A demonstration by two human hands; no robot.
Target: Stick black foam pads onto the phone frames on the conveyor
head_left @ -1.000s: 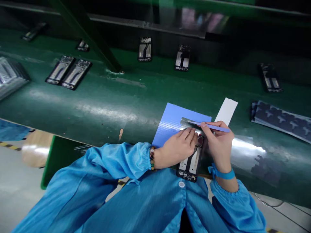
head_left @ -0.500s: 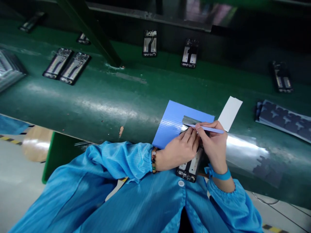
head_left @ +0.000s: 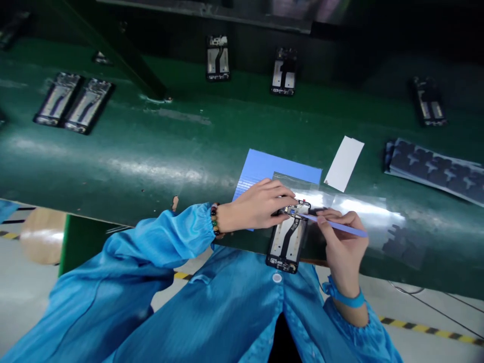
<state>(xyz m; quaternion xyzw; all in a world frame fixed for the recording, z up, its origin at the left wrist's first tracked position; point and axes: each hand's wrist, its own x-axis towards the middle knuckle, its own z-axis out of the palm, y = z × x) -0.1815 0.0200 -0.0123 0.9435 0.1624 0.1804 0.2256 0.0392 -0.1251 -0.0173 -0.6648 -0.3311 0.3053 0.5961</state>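
Just one purple stick [head_left: 348, 229] tight in right hand [head_left: 344, 237], one phone frame [head_left: 289, 239] against left hand [head_left: 257, 204], its fingers parted

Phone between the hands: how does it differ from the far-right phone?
The near phone has the left hand at its upper end; the far-right phone lies untouched. The near phone's top leans rightward in view, the far-right phone's leftward. Both have dark frames and pale middles.

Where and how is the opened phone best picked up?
I would pinch the opened phone across its long edges, near the lower end, coming from the bottom of the picture: that end is free of fingers, while the left hand and the purple tool in the right hand crowd the upper end.
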